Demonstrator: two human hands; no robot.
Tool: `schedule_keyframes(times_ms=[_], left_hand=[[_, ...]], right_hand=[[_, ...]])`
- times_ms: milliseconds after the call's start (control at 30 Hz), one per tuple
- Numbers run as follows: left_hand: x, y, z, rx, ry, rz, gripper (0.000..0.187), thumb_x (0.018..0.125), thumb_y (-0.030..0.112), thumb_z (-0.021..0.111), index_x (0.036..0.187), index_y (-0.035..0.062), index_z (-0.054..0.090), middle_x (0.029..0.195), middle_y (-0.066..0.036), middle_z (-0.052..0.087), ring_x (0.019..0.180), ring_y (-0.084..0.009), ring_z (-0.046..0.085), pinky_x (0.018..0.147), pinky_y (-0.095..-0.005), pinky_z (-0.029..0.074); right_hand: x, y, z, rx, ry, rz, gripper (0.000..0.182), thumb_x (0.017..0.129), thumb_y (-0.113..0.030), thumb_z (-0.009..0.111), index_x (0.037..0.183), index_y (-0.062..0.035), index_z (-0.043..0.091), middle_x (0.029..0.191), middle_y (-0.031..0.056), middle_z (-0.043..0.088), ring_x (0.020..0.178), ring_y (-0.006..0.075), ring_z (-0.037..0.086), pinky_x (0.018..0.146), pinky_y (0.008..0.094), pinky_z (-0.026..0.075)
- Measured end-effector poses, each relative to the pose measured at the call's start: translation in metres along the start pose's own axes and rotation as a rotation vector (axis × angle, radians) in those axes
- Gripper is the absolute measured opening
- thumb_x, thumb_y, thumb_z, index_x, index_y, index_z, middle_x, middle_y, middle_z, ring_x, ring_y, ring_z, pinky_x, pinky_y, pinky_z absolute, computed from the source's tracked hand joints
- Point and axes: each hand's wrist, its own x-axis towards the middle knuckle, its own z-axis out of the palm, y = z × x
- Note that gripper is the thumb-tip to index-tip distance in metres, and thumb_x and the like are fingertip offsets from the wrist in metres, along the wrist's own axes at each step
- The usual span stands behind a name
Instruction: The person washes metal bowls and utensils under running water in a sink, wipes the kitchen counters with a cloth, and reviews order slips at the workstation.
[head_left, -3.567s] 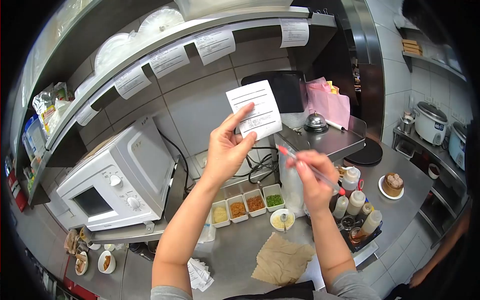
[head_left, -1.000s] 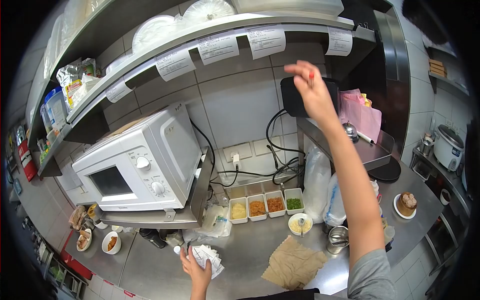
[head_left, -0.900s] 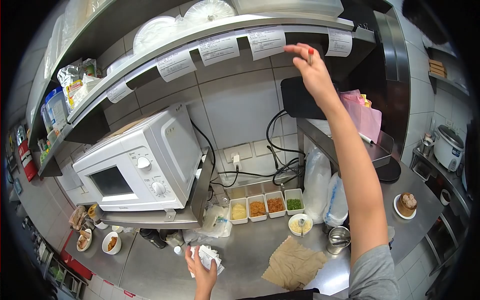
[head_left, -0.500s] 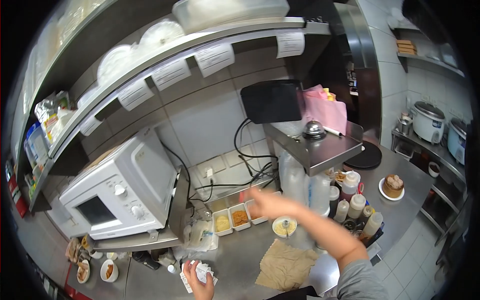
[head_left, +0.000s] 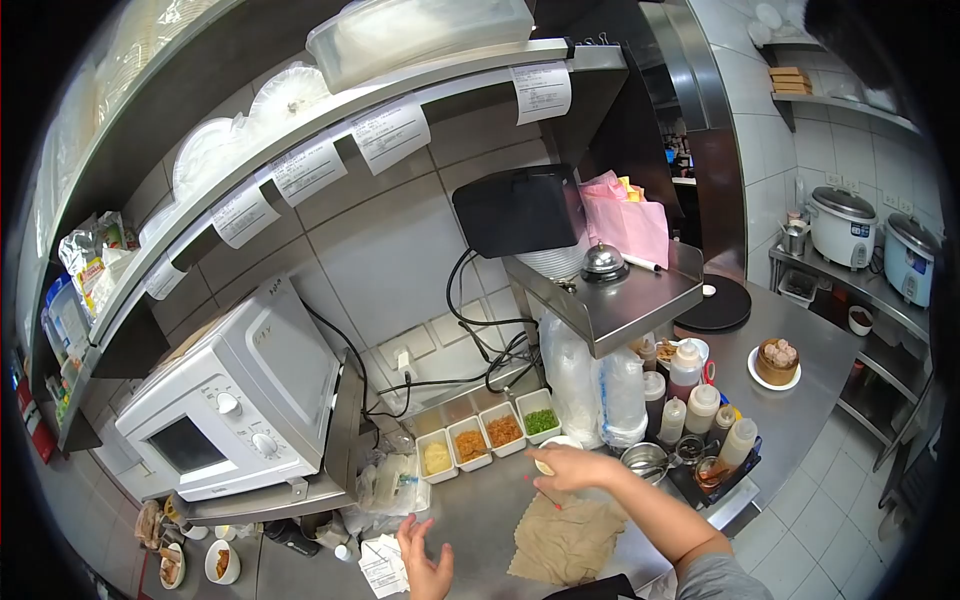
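The right hand (head_left: 572, 468) reaches low over the steel bench (head_left: 478, 512), fingers pinched around a thin red pen (head_left: 545, 494) whose tip hangs just above the brown paper sheet (head_left: 565, 540). Beside that hand sit a small white bowl (head_left: 552, 447) and the row of garnish tubs (head_left: 488, 437). The left hand (head_left: 425, 560) is spread open and holds nothing — it hovers just beside the stack of paper slips (head_left: 381, 566) lying on the bench below the microwave (head_left: 232, 410).

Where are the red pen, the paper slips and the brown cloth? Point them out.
red pen (head_left: 543, 494), head view, on its shaft.
paper slips (head_left: 380, 566), head view, top sheet.
brown cloth (head_left: 562, 540), head view, its middle.
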Motion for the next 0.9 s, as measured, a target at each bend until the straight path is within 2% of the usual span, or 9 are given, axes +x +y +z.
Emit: schedule_keyframes(times_ms=[100,167,300,433,633,667,800,833,900], left_hand=[[0.001,-0.001,-0.003,-0.017,-0.017,0.026,0.053,0.075,0.002,0.064,0.125,0.0040,0.047,0.131,-0.021,0.040,0.119,-0.0363,0.040,0.095,-0.0386,0.036],[0.001,-0.002,-0.005,-0.037,-0.021,0.030,0.053,0.075,0.001,0.063,0.125,0.0044,0.047,0.131,-0.020,0.040,0.118,-0.0351,0.041,0.093,-0.0368,0.038],[-0.003,-0.006,-0.007,-0.020,-0.002,0.033,0.051,0.076,0.000,0.062,0.125,0.0048,0.047,0.132,-0.019,0.039,0.117,-0.0331,0.042,0.090,-0.0339,0.040],[-0.012,-0.019,-0.003,-0.027,0.004,0.001,0.049,0.076,-0.001,0.061,0.123,0.0054,0.048,0.133,-0.019,0.038,0.116,-0.0317,0.043,0.088,-0.0330,0.041],[-0.022,-0.022,-0.010,-0.062,0.014,-0.045,0.045,0.077,-0.001,0.061,0.120,0.0047,0.051,0.128,-0.018,0.043,0.114,-0.0316,0.045,0.089,-0.0336,0.040],[-0.023,-0.023,-0.012,-0.062,0.017,-0.054,0.044,0.077,-0.001,0.061,0.119,0.0044,0.051,0.127,-0.018,0.044,0.114,-0.0317,0.045,0.090,-0.0338,0.040],[-0.028,-0.015,-0.033,-0.087,0.022,-0.092,0.040,0.077,-0.001,0.061,0.116,0.0037,0.053,0.122,-0.018,0.046,0.113,-0.0326,0.047,0.092,-0.0354,0.040],[-0.027,-0.014,-0.037,-0.105,0.021,-0.101,0.040,0.077,-0.001,0.061,0.116,0.0035,0.054,0.121,-0.019,0.046,0.112,-0.0329,0.047,0.092,-0.0359,0.040],[-0.032,-0.027,-0.038,-0.107,0.036,-0.095,0.040,0.077,-0.001,0.060,0.116,0.0036,0.054,0.120,-0.019,0.047,0.113,-0.0335,0.047,0.094,-0.0367,0.039]], right_hand=[[-0.010,-0.019,-0.049,0.036,0.129,-0.301,0.053,0.086,-0.029,0.059,0.130,-0.0024,0.044,0.123,0.0218,0.050,0.113,0.0362,0.050,0.095,0.0397,0.041],[-0.024,-0.056,-0.095,0.059,0.225,-0.386,0.049,0.085,-0.027,0.059,0.123,0.0012,0.048,0.121,0.0206,0.051,0.113,0.0348,0.049,0.096,0.0393,0.040],[-0.014,-0.094,-0.155,-0.115,0.512,-0.554,0.041,0.083,-0.019,0.060,0.117,0.0017,0.052,0.120,0.0209,0.051,0.113,0.0351,0.050,0.096,0.0402,0.041],[0.027,-0.140,-0.211,-0.313,0.880,-0.755,0.037,0.077,-0.003,0.057,0.114,-0.0001,0.053,0.123,0.0184,0.050,0.116,0.0350,0.048,0.097,0.0399,0.040],[0.107,-0.194,-0.288,-0.694,1.322,-0.810,0.047,0.072,0.009,0.048,0.117,-0.0031,0.052,0.124,0.0109,0.050,0.119,0.0288,0.045,0.096,0.0400,0.036],[0.115,-0.194,-0.293,-0.774,1.342,-0.705,0.050,0.073,0.005,0.048,0.121,-0.0054,0.051,0.130,0.0102,0.048,0.122,0.0249,0.042,0.096,0.0403,0.034],[0.110,-0.184,-0.300,-0.590,1.275,-0.710,0.056,0.071,0.002,0.045,0.127,-0.0063,0.048,0.136,0.0082,0.044,0.126,0.0238,0.040,0.101,0.0427,0.031],[0.095,-0.182,-0.295,-0.447,1.267,-0.771,0.054,0.071,0.001,0.045,0.124,-0.0059,0.050,0.133,0.0103,0.047,0.123,0.0259,0.043,0.100,0.0419,0.034],[0.074,-0.150,-0.288,-0.467,1.300,-0.717,0.051,0.072,0.000,0.046,0.122,-0.0054,0.052,0.129,0.0124,0.051,0.117,0.0287,0.049,0.095,0.0398,0.040]])
